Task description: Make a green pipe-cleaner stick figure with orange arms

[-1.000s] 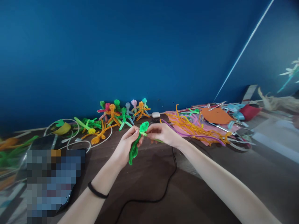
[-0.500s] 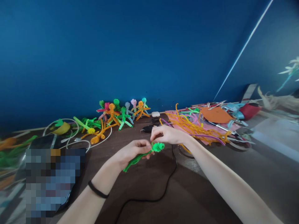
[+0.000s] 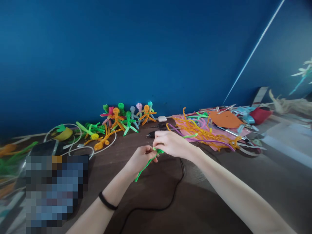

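Observation:
Both hands meet over the middle of the dark table. My left hand (image 3: 142, 159), a black band on its wrist, is closed around a green pipe cleaner figure (image 3: 145, 169), whose stems stick out below the fingers. Just above and to the right, my right hand (image 3: 169, 143) pinches a light green pipe cleaner (image 3: 191, 136) against the figure. One end of that strip pokes out past the back of the right hand. Most of the figure's coiled head is hidden behind the right fingers.
Several finished pipe cleaner figures (image 3: 117, 118) stand against the blue wall. To the right lie loose orange pipe cleaners (image 3: 207, 135) on pink sheets, with an orange sheet (image 3: 225, 119) beyond. A black cable (image 3: 168, 205) crosses the table. A blurred-out device (image 3: 58, 191) lies at left.
My right hand has come down and left over the figure's head, covering most of it. A light green strip end now shows beyond the hand. The left hand has turned slightly.

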The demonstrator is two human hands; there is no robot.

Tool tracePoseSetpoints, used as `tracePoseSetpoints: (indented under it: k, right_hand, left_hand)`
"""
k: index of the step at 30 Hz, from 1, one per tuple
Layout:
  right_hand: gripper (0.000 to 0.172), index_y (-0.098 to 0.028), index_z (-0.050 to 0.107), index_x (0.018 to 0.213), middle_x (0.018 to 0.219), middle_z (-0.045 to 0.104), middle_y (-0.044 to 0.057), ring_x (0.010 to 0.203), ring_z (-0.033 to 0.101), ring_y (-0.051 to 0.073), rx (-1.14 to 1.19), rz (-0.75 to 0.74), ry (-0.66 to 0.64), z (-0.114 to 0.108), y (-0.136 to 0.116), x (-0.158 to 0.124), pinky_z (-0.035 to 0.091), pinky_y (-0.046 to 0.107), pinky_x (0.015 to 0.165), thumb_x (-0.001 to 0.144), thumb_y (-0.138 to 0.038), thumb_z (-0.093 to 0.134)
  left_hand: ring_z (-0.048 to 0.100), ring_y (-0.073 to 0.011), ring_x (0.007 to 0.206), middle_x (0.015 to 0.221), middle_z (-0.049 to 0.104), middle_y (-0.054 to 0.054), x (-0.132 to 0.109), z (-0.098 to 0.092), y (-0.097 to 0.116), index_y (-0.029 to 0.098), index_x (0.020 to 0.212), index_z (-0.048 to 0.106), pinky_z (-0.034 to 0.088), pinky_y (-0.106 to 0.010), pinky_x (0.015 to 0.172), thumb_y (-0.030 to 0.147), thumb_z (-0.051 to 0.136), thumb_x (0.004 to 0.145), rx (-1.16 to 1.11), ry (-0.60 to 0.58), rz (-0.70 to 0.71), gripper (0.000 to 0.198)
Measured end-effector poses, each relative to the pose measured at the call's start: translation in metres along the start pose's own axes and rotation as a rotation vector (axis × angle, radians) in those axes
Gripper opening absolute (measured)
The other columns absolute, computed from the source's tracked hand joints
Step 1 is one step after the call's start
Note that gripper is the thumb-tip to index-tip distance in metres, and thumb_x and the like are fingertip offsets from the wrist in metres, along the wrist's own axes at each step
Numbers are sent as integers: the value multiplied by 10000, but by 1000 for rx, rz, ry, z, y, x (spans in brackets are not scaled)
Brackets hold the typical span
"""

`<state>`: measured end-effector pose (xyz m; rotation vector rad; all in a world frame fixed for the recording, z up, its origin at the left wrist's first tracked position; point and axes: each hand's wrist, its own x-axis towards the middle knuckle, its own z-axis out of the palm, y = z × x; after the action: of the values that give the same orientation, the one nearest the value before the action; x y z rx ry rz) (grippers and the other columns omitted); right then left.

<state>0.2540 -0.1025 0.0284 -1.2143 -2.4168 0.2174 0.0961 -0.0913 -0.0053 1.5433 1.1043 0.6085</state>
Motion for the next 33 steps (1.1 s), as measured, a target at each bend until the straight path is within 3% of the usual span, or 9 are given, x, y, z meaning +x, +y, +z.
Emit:
tracePoseSetpoints:
  k: [4, 10, 15, 20, 27, 33]
  right_hand:
    - [160, -140, 649, 736, 730, 487, 3, 613, 449, 82, -11, 6, 41, 4, -2, 1, 312, 220, 578, 805, -104, 509]
    - [135, -133, 623, 719, 734, 493, 13, 649, 469, 95, 9, -23, 142, 10, -7, 2, 331, 222, 603, 802, -109, 519]
    - [124, -144, 616, 709, 733, 514, 11, 654, 487, 92, 113, 11, 233, 14, -9, 3, 346, 214, 595, 795, -109, 535]
    - [87, -152, 633, 695, 722, 534, 7, 667, 513, 98, 309, 26, 316, 17, -8, 5, 387, 220, 613, 770, -150, 590]
    - [154, -149, 695, 853, 752, 611, 26, 658, 535, 105, 593, 169, 168, 9, 0, 5, 406, 238, 614, 767, -221, 590]
    - [153, -133, 677, 801, 724, 649, 26, 614, 540, 100, 770, 263, 85, 8, 15, 6, 408, 224, 567, 702, -242, 634]
  left_hand:
    - [504, -99, 540, 553, 611, -18, 2, 1, -2, 143, 590, 564, 374, -229, 585, 225, 578, 688, -176, 38, -66, 129]
    - [527, -86, 549, 562, 609, -23, 3, 0, -2, 126, 644, 584, 393, -193, 566, 143, 578, 679, -397, 98, -49, 40]
    - [452, -51, 439, 500, 548, 12, 3, -1, 1, 128, 631, 562, 322, -152, 438, 143, 591, 668, -546, 157, -25, 49]
    - [461, -49, 436, 514, 527, 33, 6, -5, -1, 139, 701, 566, 330, -139, 421, 188, 642, 644, -668, 191, 16, 107]
    - [454, -44, 441, 538, 522, 39, 12, -15, -1, 155, 684, 538, 384, -155, 465, 233, 675, 633, -749, 170, 98, 166]
    - [387, -31, 435, 534, 491, 45, 5, -19, 7, 159, 667, 511, 345, -152, 454, 225, 663, 659, -740, 9, 144, 166]
